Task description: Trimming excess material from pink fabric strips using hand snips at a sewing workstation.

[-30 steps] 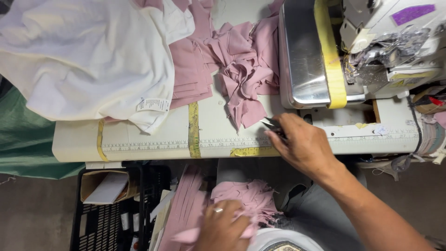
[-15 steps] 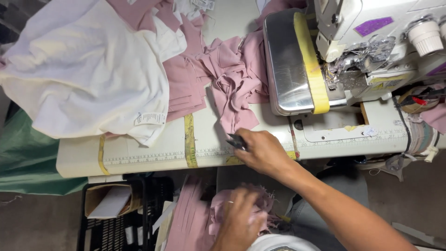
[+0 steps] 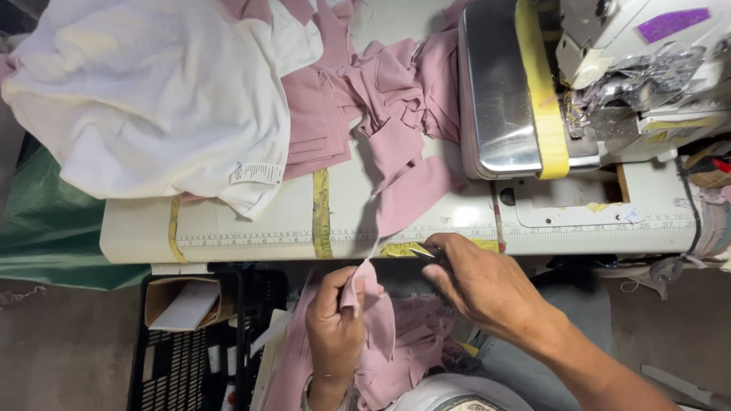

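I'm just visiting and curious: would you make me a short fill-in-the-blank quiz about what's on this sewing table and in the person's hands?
1. The left hand pinches a small piece of ____ fabric.
2. The big heap of cloth at the table's left end is ____.
3. The strip of tape wrapped over the sewing machine is ____.
4. The right hand rests at the table's ____ edge.

Missing words: pink; white; yellow; front

Fabric pieces [image 3: 396, 114] on the table [image 3: 251, 236] between cloth heap [image 3: 152, 99] left, sewing machine [image 3: 594, 84] right.
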